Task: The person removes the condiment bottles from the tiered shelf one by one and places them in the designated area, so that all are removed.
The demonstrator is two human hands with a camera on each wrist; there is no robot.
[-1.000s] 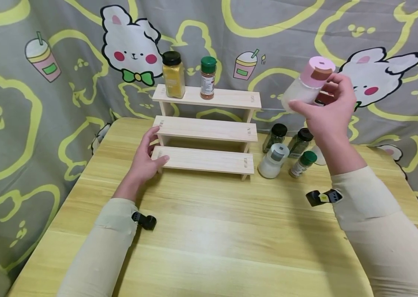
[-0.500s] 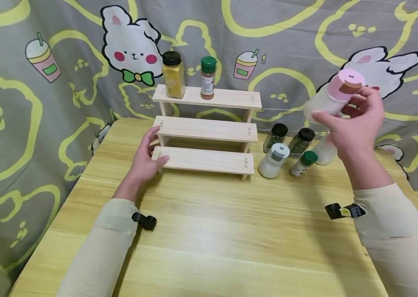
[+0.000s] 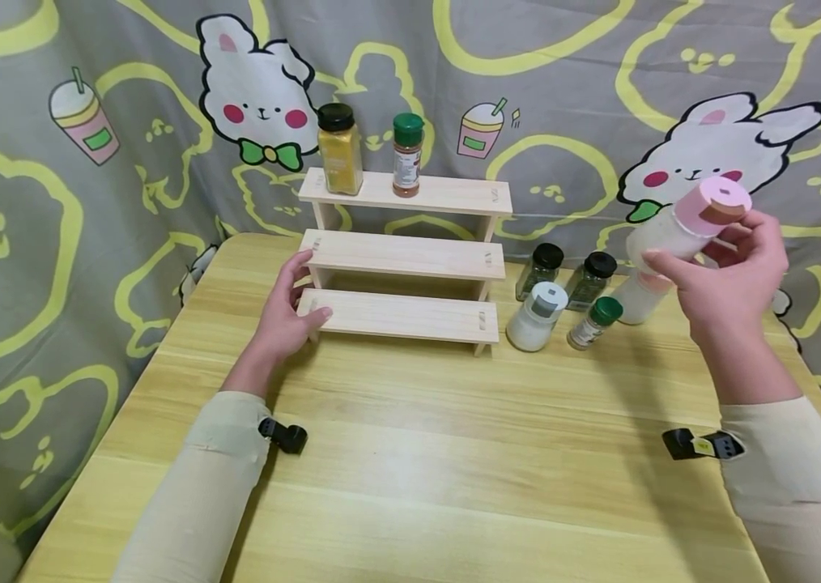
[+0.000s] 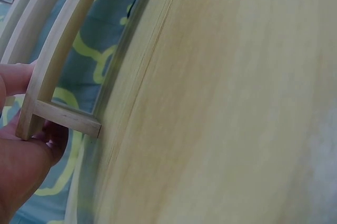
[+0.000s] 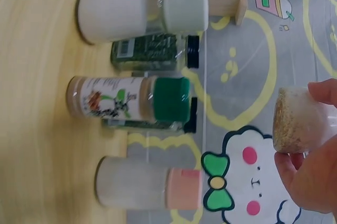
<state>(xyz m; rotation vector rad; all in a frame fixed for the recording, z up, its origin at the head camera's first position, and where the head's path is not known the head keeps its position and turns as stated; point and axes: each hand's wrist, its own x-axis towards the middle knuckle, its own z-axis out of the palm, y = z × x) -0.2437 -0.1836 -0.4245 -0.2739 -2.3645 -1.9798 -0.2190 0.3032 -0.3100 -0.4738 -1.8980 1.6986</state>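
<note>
Over at the right of the table, the person's right hand has a pink-capped bottle gripped between thumb and curled fingers, in the air, cap uppermost; it seems to lean, though from here I can't be sure how much. A grainy tan layer shows at its base. A second pink-capped bottle stands on the table beyond that hand. The left hand grips the left end of a three-step wooden rack, fingers bent round it, thumb on the lowest shelf. On the top shelf a yellow jar stands left, a green-lidded red jar to its right. Right of the rack, two black-lidded jars stand far back; nearer are a pale-capped shaker and, right of it, a green-lidded labelled jar.
</note>
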